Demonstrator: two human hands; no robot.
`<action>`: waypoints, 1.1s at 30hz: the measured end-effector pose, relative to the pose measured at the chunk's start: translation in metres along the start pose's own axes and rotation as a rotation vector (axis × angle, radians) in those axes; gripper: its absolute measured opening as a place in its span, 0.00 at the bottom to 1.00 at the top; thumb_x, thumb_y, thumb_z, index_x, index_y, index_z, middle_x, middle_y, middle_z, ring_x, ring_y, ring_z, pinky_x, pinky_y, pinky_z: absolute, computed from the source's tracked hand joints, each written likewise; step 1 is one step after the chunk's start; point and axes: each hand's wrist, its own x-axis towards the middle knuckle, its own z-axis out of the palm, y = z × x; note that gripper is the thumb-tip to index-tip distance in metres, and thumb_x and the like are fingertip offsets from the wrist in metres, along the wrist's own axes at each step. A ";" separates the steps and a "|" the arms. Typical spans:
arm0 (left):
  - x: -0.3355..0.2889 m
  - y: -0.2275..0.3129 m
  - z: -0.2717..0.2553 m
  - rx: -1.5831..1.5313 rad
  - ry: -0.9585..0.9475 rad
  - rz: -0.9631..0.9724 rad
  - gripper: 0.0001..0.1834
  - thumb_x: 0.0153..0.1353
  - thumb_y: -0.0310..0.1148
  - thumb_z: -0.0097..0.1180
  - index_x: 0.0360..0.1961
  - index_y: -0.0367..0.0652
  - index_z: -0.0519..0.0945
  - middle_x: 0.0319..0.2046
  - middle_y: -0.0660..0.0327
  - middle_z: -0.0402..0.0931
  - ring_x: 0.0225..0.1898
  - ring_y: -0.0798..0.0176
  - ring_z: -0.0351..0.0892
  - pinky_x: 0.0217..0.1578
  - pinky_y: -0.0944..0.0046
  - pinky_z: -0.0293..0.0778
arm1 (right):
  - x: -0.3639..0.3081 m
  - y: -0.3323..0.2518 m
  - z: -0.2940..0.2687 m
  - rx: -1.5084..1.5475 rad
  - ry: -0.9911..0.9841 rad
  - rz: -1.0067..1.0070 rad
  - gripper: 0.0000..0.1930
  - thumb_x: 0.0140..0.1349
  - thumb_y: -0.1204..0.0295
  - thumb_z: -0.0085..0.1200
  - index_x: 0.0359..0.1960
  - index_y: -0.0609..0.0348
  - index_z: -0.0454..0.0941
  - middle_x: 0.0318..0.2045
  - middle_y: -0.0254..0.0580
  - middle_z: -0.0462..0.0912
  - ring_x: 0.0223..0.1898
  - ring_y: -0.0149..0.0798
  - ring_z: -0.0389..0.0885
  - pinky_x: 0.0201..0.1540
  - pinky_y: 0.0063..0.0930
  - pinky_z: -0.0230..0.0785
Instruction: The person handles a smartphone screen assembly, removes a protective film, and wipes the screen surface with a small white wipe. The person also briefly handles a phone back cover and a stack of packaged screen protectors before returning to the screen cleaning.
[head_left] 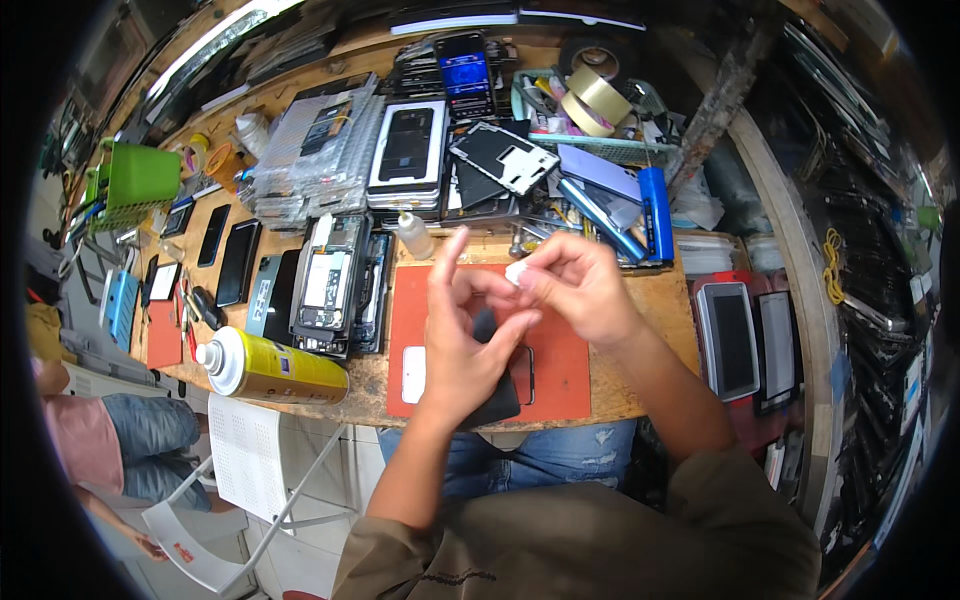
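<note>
My right hand [582, 288] is raised over a red-orange work mat [565, 350], pinching a small white piece [516, 272] between thumb and fingertips. What the white piece is made of is too small to tell. My left hand [462, 340] is beside it, index finger pointing up and thumb spread, with the other fingers bent toward the white piece. Nothing shows in its grip. Below the hands, a dark flat object [492, 405] lies on the mat, partly hidden by my left hand. A white rounded rectangle [412, 374] lies at the mat's left.
A yellow spray can [285, 368] lies at the bench's front left. Opened phones [327, 280] are stacked behind it, near a small dropper bottle [414, 236]. At the back are a lit phone [465, 75] and tape rolls [592, 102]. Another person [110, 440] is at far left by a white chair [245, 455].
</note>
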 end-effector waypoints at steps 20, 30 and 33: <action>-0.041 0.000 -0.049 0.934 0.035 -0.226 0.47 0.55 0.39 0.75 0.72 0.36 0.64 0.39 0.52 0.79 0.45 0.47 0.77 0.52 0.48 0.68 | 0.239 -0.036 -0.046 -2.035 -0.263 -0.435 0.26 0.57 0.81 0.58 0.60 0.51 0.83 0.49 0.44 0.85 0.56 0.49 0.80 0.61 0.45 0.73; -0.046 0.006 -0.053 -0.122 0.146 -0.381 0.19 0.66 0.26 0.66 0.57 0.33 0.80 0.32 0.67 0.74 0.34 0.72 0.70 0.38 0.68 0.69 | 0.248 -0.055 -0.051 -2.163 -0.204 -0.388 0.35 0.59 0.81 0.55 0.71 0.46 0.73 0.52 0.44 0.83 0.61 0.49 0.77 0.65 0.49 0.69; -0.050 0.016 -0.061 -0.057 0.119 -0.297 0.06 0.67 0.27 0.66 0.38 0.33 0.87 0.34 0.63 0.73 0.36 0.69 0.71 0.40 0.67 0.70 | 0.249 -0.056 -0.051 -2.139 -0.120 -0.454 0.37 0.58 0.82 0.54 0.72 0.46 0.71 0.50 0.44 0.83 0.59 0.48 0.78 0.63 0.50 0.69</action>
